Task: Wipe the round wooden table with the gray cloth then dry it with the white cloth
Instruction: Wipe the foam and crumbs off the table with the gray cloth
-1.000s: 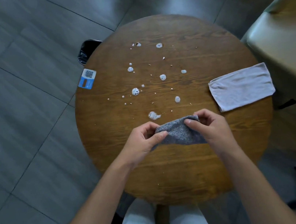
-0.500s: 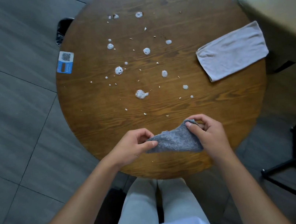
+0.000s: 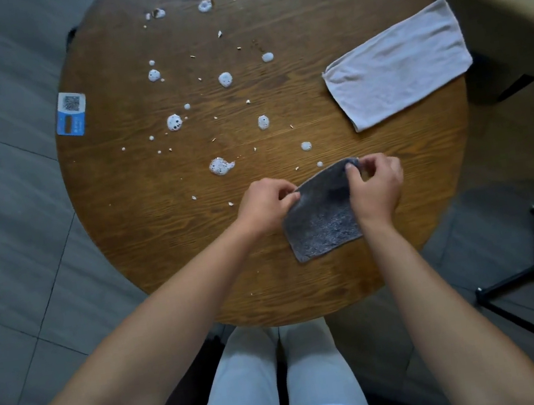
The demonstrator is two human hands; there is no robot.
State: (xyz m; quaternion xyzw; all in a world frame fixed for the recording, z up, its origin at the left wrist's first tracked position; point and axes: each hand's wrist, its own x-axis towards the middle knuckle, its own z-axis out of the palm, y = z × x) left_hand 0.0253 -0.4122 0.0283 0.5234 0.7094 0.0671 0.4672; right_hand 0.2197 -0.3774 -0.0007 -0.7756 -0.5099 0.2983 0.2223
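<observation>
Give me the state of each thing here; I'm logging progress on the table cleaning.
gray cloth: spread out, both hands pinching its far edge
left hand: pinching cloth
right hand: pinching cloth
white cloth: folded, lying untouched
round wooden table: unwiped, foam blobs and crumbs scattered

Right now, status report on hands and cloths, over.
Left hand and right hand pinch gray cloth. Foam blobs unwiped on round wooden table. White cloth untouched.
</observation>
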